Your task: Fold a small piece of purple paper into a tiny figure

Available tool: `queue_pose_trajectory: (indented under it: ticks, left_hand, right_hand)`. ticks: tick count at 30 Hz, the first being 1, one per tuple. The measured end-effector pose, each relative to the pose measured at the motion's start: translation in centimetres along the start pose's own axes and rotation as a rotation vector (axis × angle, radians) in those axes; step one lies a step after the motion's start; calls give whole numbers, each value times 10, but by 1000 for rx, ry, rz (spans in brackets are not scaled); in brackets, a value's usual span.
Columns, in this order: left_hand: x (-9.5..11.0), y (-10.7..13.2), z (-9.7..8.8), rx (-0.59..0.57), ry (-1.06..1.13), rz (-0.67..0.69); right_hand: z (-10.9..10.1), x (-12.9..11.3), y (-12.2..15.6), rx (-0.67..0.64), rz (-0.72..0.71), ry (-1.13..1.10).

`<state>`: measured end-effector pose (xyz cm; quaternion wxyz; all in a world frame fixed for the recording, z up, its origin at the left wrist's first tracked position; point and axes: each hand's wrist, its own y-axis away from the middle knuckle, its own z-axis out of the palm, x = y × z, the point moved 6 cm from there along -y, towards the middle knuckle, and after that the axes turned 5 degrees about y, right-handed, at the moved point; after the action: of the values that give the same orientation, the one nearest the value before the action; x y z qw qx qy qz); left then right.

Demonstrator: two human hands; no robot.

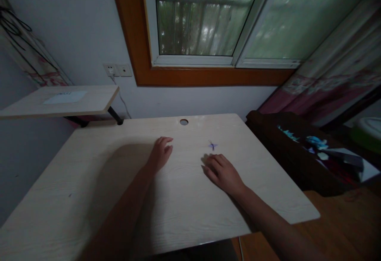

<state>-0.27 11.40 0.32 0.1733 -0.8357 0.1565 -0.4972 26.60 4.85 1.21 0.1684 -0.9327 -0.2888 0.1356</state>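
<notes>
A small purple star-shaped piece (212,145) with thin dark strands lies on the pale wood-grain desk (184,205), right of the middle; its exact kind is too small to make out. Just on the near side of it is my right hand (222,173), palm down, fingers slightly bent and apart, holding nothing I can see. My left hand (160,152) is over the desk further left, thumb and fingers parted with a gap between them. Neither hand touches the purple piece.
A raised shelf (101,94) on black legs stands at the back left, with a sheet of paper (65,97) on it. Near the back edge is a round cable hole (183,122). A dark brown piece of furniture (274,150) holding assorted items adjoins the right side.
</notes>
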Motion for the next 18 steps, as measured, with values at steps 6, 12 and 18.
queue_pose_trajectory:
  ticks: [6, 12, 18]
  left_hand:
    - [40, 37, -6, -365, -446, 328]
    - [20, 88, -32, -473, -689, 286]
    - [18, 110, -28, -509, -702, 212]
  right_hand:
    - [4, -35, -19, -148, -193, -115]
    - [27, -61, -38, -209, -311, -121]
    - [54, -82, -47, -224, -358, -125]
